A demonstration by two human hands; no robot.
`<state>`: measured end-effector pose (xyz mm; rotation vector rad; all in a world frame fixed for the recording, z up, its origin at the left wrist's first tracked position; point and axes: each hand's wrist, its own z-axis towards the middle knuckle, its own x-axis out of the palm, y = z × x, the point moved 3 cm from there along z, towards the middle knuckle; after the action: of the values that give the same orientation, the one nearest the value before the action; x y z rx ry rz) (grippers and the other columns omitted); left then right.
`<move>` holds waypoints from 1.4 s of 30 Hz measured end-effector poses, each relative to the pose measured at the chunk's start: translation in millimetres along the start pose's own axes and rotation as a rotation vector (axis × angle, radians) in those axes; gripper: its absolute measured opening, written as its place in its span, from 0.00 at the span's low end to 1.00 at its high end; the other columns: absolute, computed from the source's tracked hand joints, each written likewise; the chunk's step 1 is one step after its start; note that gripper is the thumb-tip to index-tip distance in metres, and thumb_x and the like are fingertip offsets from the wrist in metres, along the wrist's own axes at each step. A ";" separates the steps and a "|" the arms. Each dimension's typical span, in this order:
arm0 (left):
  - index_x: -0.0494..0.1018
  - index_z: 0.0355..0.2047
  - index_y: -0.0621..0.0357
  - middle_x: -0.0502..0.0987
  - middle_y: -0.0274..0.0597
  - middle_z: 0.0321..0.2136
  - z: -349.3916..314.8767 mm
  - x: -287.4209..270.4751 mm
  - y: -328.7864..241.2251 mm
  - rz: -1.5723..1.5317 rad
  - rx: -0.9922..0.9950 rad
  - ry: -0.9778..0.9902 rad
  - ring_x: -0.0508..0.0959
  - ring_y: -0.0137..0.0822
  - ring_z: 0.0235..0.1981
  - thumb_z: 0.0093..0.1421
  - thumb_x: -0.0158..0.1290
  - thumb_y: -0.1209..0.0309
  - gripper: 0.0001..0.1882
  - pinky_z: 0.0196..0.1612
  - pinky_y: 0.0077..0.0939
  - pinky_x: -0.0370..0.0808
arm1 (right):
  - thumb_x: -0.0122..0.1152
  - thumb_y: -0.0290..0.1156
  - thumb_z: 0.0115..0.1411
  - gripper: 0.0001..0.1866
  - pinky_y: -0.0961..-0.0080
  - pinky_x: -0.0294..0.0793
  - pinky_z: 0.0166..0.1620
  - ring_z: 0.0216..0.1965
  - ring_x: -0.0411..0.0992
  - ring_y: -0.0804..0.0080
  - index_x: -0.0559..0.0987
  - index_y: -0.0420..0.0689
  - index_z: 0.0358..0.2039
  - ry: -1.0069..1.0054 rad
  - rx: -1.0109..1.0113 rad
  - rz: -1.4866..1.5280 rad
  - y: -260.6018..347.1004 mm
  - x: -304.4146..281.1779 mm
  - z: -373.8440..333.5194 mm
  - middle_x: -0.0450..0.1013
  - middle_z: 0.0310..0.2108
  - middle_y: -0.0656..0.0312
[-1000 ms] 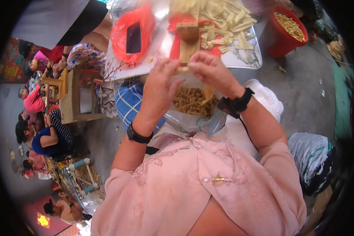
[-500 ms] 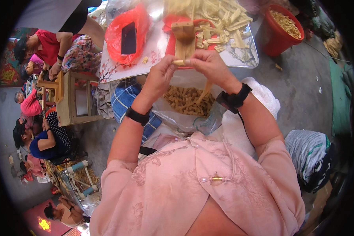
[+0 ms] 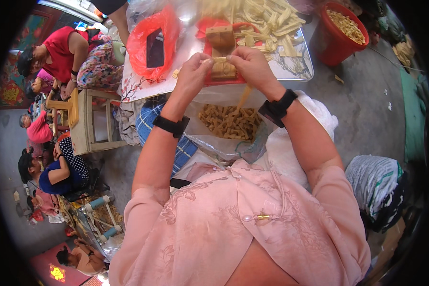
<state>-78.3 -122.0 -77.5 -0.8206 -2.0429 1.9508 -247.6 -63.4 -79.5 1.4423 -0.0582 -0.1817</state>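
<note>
A short pale yellow strip (image 3: 220, 60) is stretched level between my two hands, over a small wooden stand (image 3: 220, 36). My left hand (image 3: 193, 72) pinches one end with thumb and fingertips, and my right hand (image 3: 253, 69) pinches the other. From under my right palm a longer yellowish strip (image 3: 245, 97) hangs toward a clear plastic bag (image 3: 219, 145) on my lap. Many small tan twisted pieces (image 3: 229, 123) lie inside that bag. Behind the stand, loose pale strips (image 3: 276, 24) are heaped on the table (image 3: 150, 88).
A red plastic bag (image 3: 170, 33) with a dark phone (image 3: 155, 47) lies left on the table. At the far right stands a red bucket (image 3: 336, 52) of small pieces. A wooden stool (image 3: 93, 121) is on the left, with several people seated beyond it.
Both hands have moved away from me, up over the wooden stand, carrying the strip between them. At upper left, a nearby person's pale clothing has moved mostly out of view.
</note>
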 end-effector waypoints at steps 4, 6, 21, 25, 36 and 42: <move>0.69 0.40 0.59 0.75 0.59 0.30 -3.9 2.0 -8.2 0.760 -0.010 -0.213 0.76 0.55 0.35 0.59 0.44 0.61 0.16 0.39 0.42 0.71 | 0.47 0.35 0.55 0.11 0.53 0.68 0.32 0.30 0.70 0.43 0.72 0.40 0.25 -0.139 -0.159 -0.565 3.0 3.2 -3.3 0.71 0.25 0.45; 0.68 0.38 0.62 0.74 0.61 0.33 -14.3 4.4 4.5 0.685 0.129 -0.187 0.74 0.57 0.38 0.59 0.44 0.63 0.15 0.40 0.45 0.70 | 0.48 0.35 0.56 0.10 0.51 0.67 0.31 0.29 0.70 0.44 0.72 0.42 0.28 -0.137 -0.095 -0.585 4.9 -6.7 -12.3 0.71 0.24 0.45; 0.71 0.34 0.59 0.70 0.31 0.24 -125.3 60.8 34.3 -0.185 0.011 0.217 0.68 0.22 0.28 0.65 0.38 0.50 0.24 0.30 0.21 0.67 | 0.59 0.23 0.53 0.06 0.70 0.69 0.32 0.29 0.71 0.60 0.76 0.43 0.33 -0.118 -0.633 -0.242 72.7 25.8 -92.0 0.72 0.29 0.57; 0.71 0.35 0.59 0.73 0.34 0.26 -120.4 53.5 11.9 -0.236 -0.264 0.065 0.72 0.27 0.27 0.65 0.40 0.51 0.23 0.32 0.21 0.69 | 0.59 0.22 0.54 0.06 0.70 0.70 0.34 0.30 0.71 0.59 0.75 0.40 0.34 -0.110 -0.393 -0.062 52.9 18.9 -83.0 0.72 0.29 0.55; 0.69 0.37 0.55 0.70 0.33 0.27 -106.3 41.0 14.0 -0.823 -0.429 0.027 0.71 0.28 0.25 0.65 0.42 0.65 0.09 0.27 0.23 0.71 | 0.51 0.31 0.62 0.07 0.74 0.70 0.33 0.27 0.71 0.59 0.73 0.40 0.36 0.377 -0.006 0.321 44.0 50.0 -96.5 0.72 0.28 0.54; 0.70 0.29 0.59 0.73 0.36 0.25 -120.9 51.3 -6.7 0.082 -0.252 0.278 0.74 0.35 0.24 0.58 0.45 0.68 0.08 0.27 0.27 0.71 | 0.46 0.33 0.65 0.11 0.78 0.70 0.35 0.29 0.72 0.72 0.73 0.40 0.33 0.283 -0.272 -0.157 40.4 44.4 -90.9 0.73 0.27 0.59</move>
<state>-61.4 8.2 -69.5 -1.1731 -2.1354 1.5298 -186.7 23.4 -54.4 1.1890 0.3015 -0.1081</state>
